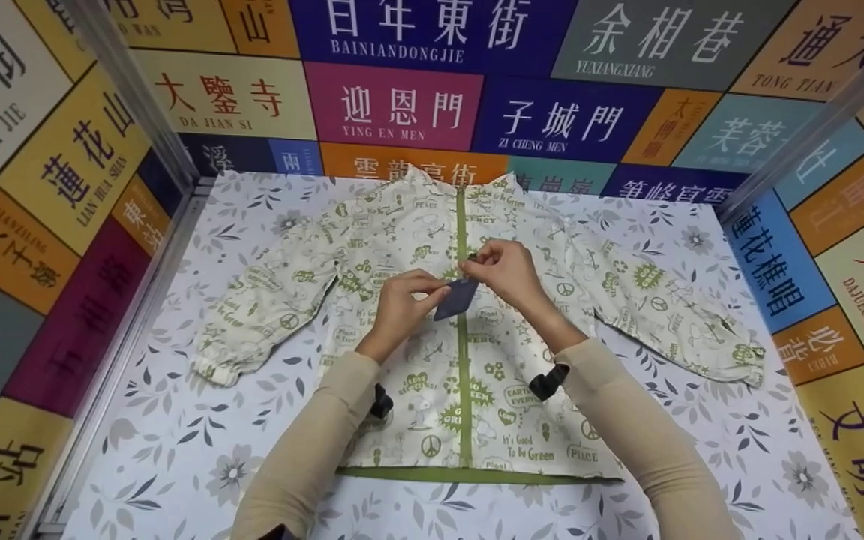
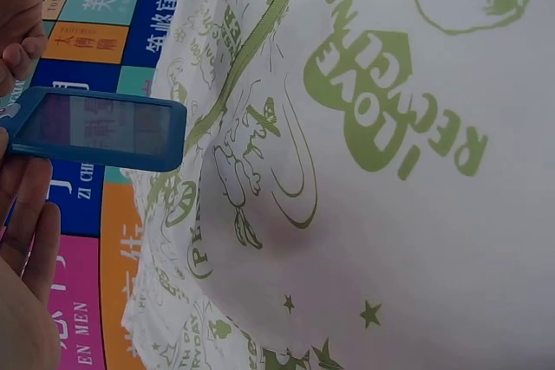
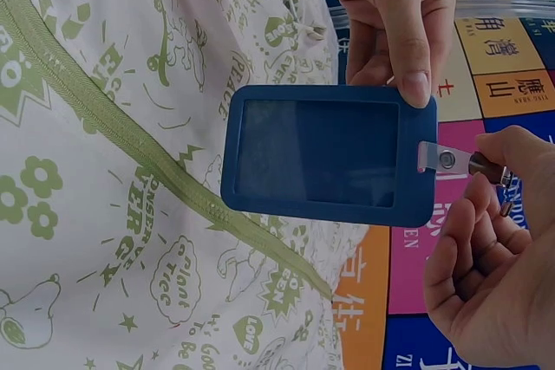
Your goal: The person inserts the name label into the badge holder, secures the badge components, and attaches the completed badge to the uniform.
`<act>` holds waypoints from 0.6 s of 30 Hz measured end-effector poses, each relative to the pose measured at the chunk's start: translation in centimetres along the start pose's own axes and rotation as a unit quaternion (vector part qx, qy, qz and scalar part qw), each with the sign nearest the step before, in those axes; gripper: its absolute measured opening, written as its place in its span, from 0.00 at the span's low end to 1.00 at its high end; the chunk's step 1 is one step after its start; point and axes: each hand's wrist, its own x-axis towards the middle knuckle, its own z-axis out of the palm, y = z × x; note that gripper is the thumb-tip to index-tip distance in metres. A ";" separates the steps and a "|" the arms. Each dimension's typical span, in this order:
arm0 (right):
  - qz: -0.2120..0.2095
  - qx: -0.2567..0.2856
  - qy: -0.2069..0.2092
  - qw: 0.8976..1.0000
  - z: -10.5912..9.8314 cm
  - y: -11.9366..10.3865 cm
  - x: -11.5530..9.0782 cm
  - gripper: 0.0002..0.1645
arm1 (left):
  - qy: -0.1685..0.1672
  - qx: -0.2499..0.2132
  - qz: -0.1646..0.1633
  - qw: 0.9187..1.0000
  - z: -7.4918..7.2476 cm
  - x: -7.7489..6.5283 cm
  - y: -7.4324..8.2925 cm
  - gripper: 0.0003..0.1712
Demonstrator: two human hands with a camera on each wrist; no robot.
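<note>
A blue badge holder (image 1: 455, 299) with a clear window hangs over the middle of a white jacket (image 1: 402, 360) with green prints. My left hand (image 1: 407, 296) pinches the holder's long edge near its slotted end, thumb on the front face in the right wrist view. The metal clip (image 3: 488, 169), joined to the holder by a clear snap strap (image 3: 444, 159), sits between the thumb and fingers of my right hand (image 1: 508, 274). Below the holder, the jacket's green zipper (image 1: 465, 405) runs closed from collar to hem.
The jacket lies front up, sleeves (image 1: 267, 315) spread to both sides, on a table (image 1: 169, 480) covered in a leaf and flower pattern. Coloured panels (image 1: 394, 105) with large characters stand behind and at both sides, with metal posts (image 1: 136, 82) at the corners.
</note>
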 end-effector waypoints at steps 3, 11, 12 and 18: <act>0.000 -0.004 -0.001 1.000 -0.1 -0.1 0.1 0.12 | -0.002 -0.003 -0.007 1.000 0.0 0.0 -0.1 0.10; -0.010 -0.011 -0.005 1.000 -0.3 -0.5 0.3 0.12 | -0.004 -0.002 -0.040 0.999 -0.2 -0.2 -0.4 0.10; -0.012 -0.013 -0.006 1.000 -0.3 -0.5 0.3 0.12 | -0.004 -0.003 -0.043 0.999 -0.2 -0.2 -0.4 0.10; -0.029 -0.027 -0.017 0.999 -0.5 -0.6 0.2 0.11 | -0.005 -0.005 -0.051 0.999 -0.4 -0.1 -0.3 0.10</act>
